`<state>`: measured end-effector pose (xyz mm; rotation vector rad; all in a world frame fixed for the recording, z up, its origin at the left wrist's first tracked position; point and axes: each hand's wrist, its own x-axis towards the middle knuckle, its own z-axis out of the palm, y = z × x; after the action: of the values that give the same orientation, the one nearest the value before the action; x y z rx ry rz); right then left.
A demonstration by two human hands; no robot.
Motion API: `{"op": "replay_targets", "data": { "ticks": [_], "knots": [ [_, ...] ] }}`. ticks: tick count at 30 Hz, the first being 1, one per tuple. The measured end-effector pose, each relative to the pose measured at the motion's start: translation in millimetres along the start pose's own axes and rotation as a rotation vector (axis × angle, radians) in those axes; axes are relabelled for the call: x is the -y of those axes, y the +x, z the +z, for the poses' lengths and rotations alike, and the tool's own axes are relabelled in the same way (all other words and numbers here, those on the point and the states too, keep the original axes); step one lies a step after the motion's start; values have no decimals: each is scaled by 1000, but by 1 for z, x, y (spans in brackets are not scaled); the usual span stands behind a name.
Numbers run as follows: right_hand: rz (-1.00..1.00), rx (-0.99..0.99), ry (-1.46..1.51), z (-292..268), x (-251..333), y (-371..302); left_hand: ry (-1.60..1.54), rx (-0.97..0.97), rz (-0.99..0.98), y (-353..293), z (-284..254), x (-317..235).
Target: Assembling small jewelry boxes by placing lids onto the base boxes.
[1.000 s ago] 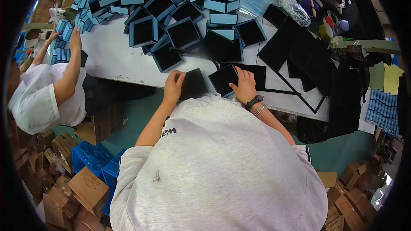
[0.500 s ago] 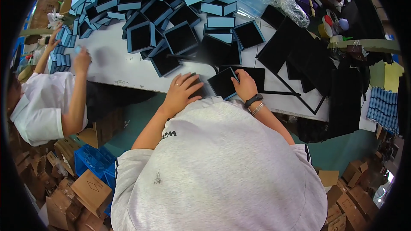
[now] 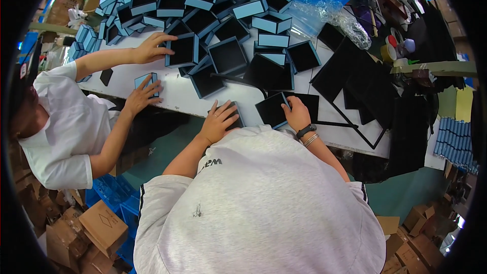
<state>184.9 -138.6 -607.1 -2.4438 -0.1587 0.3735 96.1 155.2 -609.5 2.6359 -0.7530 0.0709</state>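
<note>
At the table's near edge, my right hand [image 3: 298, 113] grips the right wall of a shallow blue box [image 3: 271, 111] with a black inside. Its thumb is over the rim, and a dark band and bracelets circle the wrist. My left hand [image 3: 217, 123] lies with fingers spread over a dark box piece [image 3: 236, 113], which it partly hides. A gap of white table separates the two. Just beyond them, black sheets [image 3: 304, 104] and thin black strips [image 3: 335, 123] lie near my right hand.
Many open blue boxes [image 3: 228, 56] are piled across the table [image 3: 175, 89]. On the left a co-worker in white [image 3: 66, 132] has one hand at the pile and the other on a small blue box [image 3: 147, 82]. Black sheets [image 3: 350, 66], clear plastic [image 3: 329, 12] and tape rolls [image 3: 389, 50] lie right.
The co-worker has leaned in, one hand now reaching to the piled boxes and the other on a small blue box. The view has shifted slightly; my hands stay at the same pieces.
</note>
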Motion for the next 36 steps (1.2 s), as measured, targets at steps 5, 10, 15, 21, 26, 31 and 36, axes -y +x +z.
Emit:
{"op": "replay_targets", "data": {
  "ticks": [5,10,15,21,26,31,36],
  "knots": [
    [-487,-261,-258,-10,17,-9,137,-208,-125,-7,9,-1],
    [-782,86,-364,6,17,-5,125,-111,-167,1,0,9],
    [-925,-67,-619,9,3,8,191,-28,-188,-1,-6,15],
    [-1100,-250,-786,11,6,13,132,185,-385,-10,-3,13],
    [-862,50,-320,-8,19,5,106,155,-453,13,2,9],
    [-330,-223,-207,-12,13,-5,133,56,-350,12,-2,16],
    [86,198,-424,-20,-17,9,71,35,-365,14,3,20]
  ]
}}
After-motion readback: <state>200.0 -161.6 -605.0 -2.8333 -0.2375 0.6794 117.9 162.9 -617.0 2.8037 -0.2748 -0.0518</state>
